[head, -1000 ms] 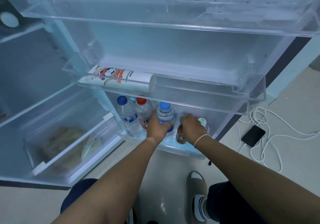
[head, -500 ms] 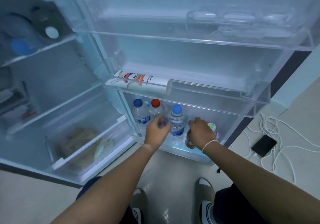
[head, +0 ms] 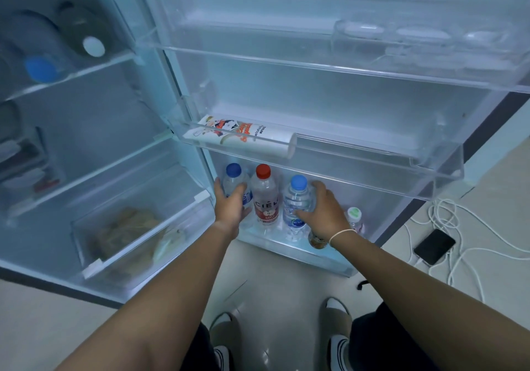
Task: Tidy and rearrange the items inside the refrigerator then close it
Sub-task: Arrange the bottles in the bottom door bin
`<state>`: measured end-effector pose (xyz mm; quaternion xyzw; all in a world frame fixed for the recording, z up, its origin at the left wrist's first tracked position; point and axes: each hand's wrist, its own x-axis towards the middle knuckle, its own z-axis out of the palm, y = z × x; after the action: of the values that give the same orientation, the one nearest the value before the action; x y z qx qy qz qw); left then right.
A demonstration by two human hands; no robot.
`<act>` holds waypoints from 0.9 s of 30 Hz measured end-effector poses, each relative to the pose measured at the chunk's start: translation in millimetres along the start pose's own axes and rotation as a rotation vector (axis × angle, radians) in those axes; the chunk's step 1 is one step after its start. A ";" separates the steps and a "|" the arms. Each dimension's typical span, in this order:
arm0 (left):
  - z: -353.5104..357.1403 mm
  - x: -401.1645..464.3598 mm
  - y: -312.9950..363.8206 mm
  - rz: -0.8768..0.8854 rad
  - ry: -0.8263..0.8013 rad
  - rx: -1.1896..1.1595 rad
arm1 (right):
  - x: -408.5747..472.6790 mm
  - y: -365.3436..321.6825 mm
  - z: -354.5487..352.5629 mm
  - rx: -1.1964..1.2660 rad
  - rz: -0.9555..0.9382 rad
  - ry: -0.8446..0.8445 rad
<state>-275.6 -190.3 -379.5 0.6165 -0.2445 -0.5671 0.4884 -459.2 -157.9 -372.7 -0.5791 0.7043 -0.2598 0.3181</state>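
Note:
The refrigerator door stands open, and its bottom door bin (head: 298,251) holds a row of bottles. My left hand (head: 231,205) wraps the leftmost blue-capped water bottle (head: 233,180). A red-capped Ciel bottle (head: 265,198) stands between my hands. My right hand (head: 322,213) grips the other blue-capped water bottle (head: 296,204) from its right side. A small brown bottle (head: 317,241) sits under my right wrist, and a small green-capped bottle (head: 354,217) stands to its right. A white printed tube (head: 241,137) lies flat in the middle door bin (head: 372,155).
The crisper drawer (head: 137,227) at lower left holds bagged food. Upper shelves on the left carry a blue-lidded container (head: 40,68) and a dark item (head: 86,40). A phone (head: 434,246) and white cables (head: 459,227) lie on the floor at right. My feet are below.
My left hand moved from the middle bottles to the leftmost blue-capped bottle. My right hand left the small brown bottle and took the right blue-capped bottle. The view shifted left.

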 end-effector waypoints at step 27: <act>-4.8 13.6 4.8 -0.080 0.009 0.012 | -0.2 -7.8 6.3 0.182 0.067 0.024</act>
<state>-266.6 -202.4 -382.2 0.6311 -0.2210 -0.5820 0.4627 -449.4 -159.2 -371.1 -0.5209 0.7005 -0.3187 0.3694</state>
